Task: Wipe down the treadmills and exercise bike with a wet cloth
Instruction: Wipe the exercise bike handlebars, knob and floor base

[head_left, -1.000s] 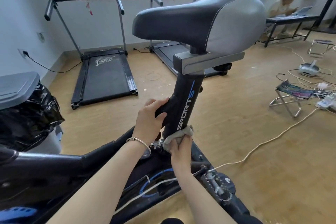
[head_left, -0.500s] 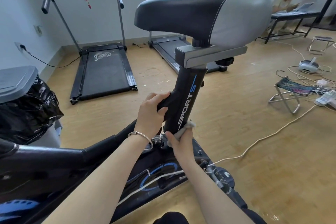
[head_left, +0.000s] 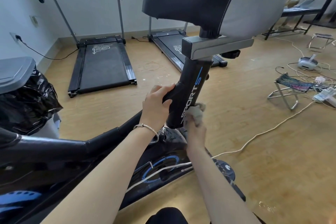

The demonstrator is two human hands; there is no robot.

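Left hand (head_left: pixel 156 104) and right hand (head_left: pixel 196 132) are both at the post (head_left: pixel 190 92) of the bike (head_left: pixel 54 148).
The left treadmill (head_left: pixel 103 67) and right treadmill (head_left: pixel 170 42) are cut off at the top, and the saddle (head_left: pixel 209 3) hides part of the right one. The left hand grips the post's left side. The blurred right hand holds the bunched cloth (head_left: pixel 197 112) against its lower right side. A stool (head_left: pixel 291 82) and cable (head_left: pixel 263 132) lie at right.
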